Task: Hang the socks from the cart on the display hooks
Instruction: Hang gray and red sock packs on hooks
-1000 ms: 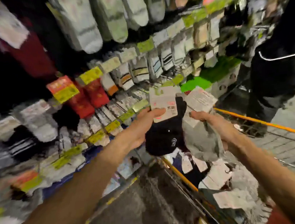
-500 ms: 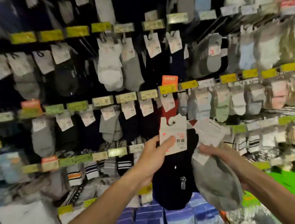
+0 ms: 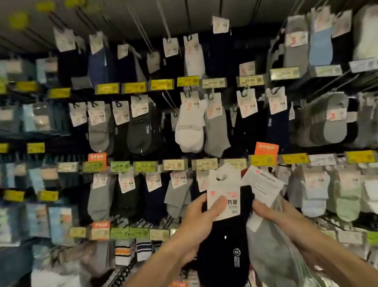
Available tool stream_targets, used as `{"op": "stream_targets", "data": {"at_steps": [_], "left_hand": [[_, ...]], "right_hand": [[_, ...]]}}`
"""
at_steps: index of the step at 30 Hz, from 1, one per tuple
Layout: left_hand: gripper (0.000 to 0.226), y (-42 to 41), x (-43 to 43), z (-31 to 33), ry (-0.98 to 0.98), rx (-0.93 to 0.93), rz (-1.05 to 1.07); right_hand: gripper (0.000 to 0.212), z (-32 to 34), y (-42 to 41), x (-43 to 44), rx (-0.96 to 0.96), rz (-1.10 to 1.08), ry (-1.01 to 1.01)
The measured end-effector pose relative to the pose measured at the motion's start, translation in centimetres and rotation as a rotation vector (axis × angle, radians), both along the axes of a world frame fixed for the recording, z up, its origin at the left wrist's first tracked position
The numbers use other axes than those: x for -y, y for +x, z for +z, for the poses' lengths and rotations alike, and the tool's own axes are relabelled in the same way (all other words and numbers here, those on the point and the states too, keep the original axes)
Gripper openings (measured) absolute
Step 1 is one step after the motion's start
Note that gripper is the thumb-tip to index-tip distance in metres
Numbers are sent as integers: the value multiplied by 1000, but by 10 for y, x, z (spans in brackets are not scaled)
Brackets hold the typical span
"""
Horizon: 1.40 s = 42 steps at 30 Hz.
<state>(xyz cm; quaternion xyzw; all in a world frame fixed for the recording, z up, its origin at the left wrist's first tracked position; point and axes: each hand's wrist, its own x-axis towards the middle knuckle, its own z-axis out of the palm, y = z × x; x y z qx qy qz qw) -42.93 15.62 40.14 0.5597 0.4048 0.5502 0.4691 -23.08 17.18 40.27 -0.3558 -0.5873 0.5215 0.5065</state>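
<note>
The black sock pair [image 3: 224, 250] has come up from over the cart to face the display wall, low in view at about 5 o'clock, so fetching looks done and choosing a hook comes next. It hangs dark and limp from a white card header [image 3: 224, 193] with a punched hole, pinched by the left hand [image 3: 197, 225]. At its 3 o'clock the right hand [image 3: 279, 215] clutches grey socks [image 3: 270, 250]; bare display hooks [image 3: 141, 30] stand at 12 o'clock

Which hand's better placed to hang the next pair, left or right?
Left. The left hand pinches the black socks by their header card, hanger hole upright and clear, facing the display hooks. The right hand grips grey socks whose tag is tilted sideways.
</note>
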Motion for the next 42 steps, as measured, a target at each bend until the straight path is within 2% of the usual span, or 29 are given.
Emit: {"op": "stream_targets", "data": {"at_steps": [4, 10, 13, 20, 26, 30, 34, 39, 42], "left_hand": [[18, -2, -22, 12, -25, 40, 52], [27, -3, -53, 4, -51, 66, 147], [20, -6, -70, -5, -72, 9, 234], [25, -24, -110, -4, -105, -24, 337], [26, -47, -141, 37, 91, -74, 357], [25, -63, -164, 64, 234, -85, 306], [21, -76, -188, 86, 325, -60, 205], [18, -62, -223, 114, 363, -49, 65], [20, -39, -241, 130, 359, -46, -4]], "right_hand": [[126, 21, -6, -29, 65, 47, 110], [96, 26, -4, -74, 97, 164, 146], [78, 17, -7, -100, 132, 160, 133], [66, 7, -28, -145, 176, 96, 120], [61, 39, -55, -166, 172, -53, 241], [57, 62, -72, -179, 113, -131, 264], [73, 80, -80, -189, 104, -180, 267], [58, 96, -67, -196, 109, -335, 283], [61, 106, -42, -197, 131, -402, 290]]}}
